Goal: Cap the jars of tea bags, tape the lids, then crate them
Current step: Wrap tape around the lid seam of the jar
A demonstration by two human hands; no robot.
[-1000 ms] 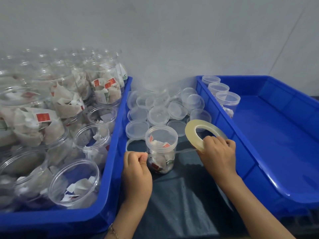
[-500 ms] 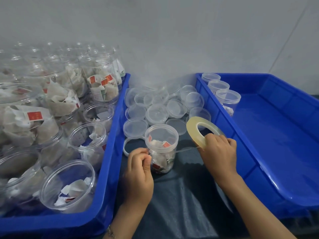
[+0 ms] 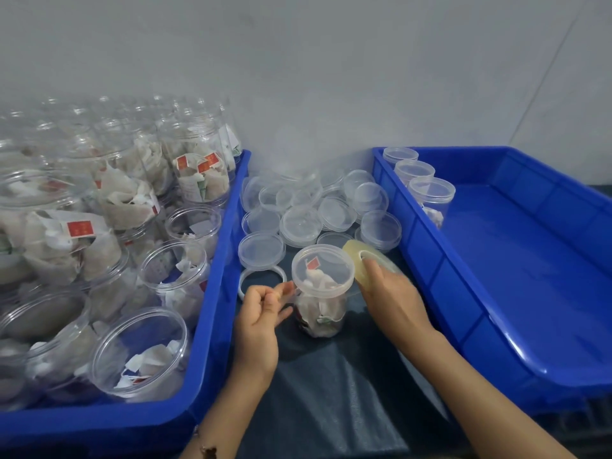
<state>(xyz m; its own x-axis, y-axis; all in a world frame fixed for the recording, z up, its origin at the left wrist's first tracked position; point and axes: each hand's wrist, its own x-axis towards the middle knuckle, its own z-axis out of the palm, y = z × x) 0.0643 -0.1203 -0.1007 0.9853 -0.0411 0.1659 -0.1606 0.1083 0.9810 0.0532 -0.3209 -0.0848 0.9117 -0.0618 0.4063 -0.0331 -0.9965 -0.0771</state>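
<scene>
Left hand (image 3: 261,309): pinches the tape end at the near-left of the capped jar (image 3: 320,289).
Right hand (image 3: 389,294): grips the tape roll (image 3: 359,265), touching the jar's right side.
Jar in work: upright on the dark desk (image 3: 331,392) between both crates, lid on, taping under way.
Left crate (image 3: 212,293): packed with uncapped jars, too many to count.
Loose lids (image 3: 301,223): over a dozen, just beyond.
Right crate (image 3: 496,326): three finished jars (image 3: 430,197) in the far-left corner; most work remains.
</scene>
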